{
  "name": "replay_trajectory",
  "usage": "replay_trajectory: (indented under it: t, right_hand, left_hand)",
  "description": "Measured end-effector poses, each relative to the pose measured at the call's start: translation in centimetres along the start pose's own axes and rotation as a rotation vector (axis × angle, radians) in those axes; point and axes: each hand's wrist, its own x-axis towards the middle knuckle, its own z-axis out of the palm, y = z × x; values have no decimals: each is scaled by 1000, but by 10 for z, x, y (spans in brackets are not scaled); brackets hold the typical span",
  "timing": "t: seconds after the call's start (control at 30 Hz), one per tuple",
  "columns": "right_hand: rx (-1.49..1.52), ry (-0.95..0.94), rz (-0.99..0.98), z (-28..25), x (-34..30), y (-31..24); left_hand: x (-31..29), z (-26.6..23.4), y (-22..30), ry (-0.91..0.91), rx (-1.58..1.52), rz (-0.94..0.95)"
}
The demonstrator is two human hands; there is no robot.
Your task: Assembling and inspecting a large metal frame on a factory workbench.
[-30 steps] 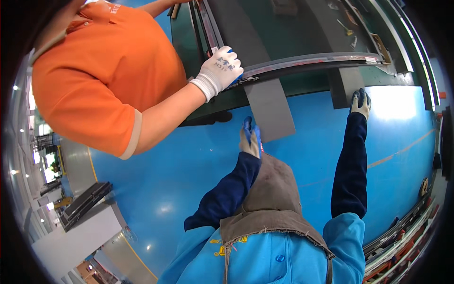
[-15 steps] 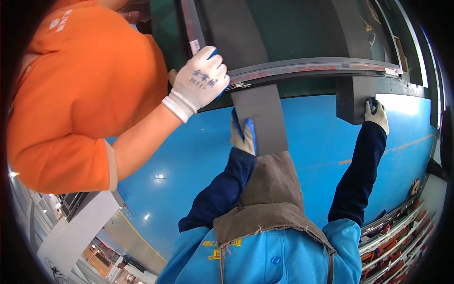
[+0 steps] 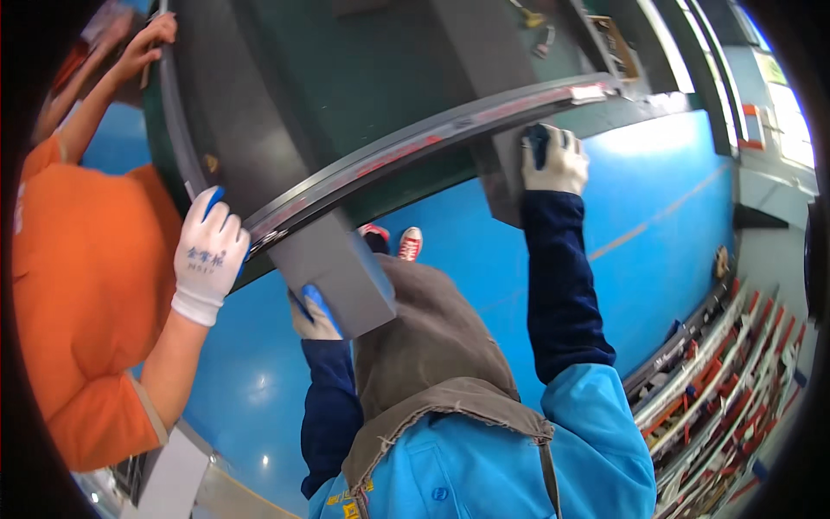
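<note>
while our left hand (image 3: 316, 315) half-curls round the left board (image 3: 333, 264), our right hand (image 3: 553, 162) grips the right board (image 3: 503, 177) likewise; both jut past the frame (image 3: 415, 149); we should hold them level.

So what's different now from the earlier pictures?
The person's cream-and-blue gloved left hand moved from beside the left grey boxy beam and took hold of its left edge. That beam's near end now covers part of the brown cloth apron in view. Red-and-white shoes came into view.

The gloved right hand stays at the right grey boxy beam; the co-worker's white-gloved hand stays at the long dark frame's corner.
</note>
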Motion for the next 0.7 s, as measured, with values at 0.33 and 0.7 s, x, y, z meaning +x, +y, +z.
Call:
replay_trajectory:
  t: [0.33, 0.7]
  right_hand:
    - [48, -125, -8, -7, -4, 10]
    - [162, -99, 60, -3, -12, 23]
  left_hand:
    - [-4, 6, 26, 26, 92, -102]
    - [-6, 3, 25, -41, 41, -98]
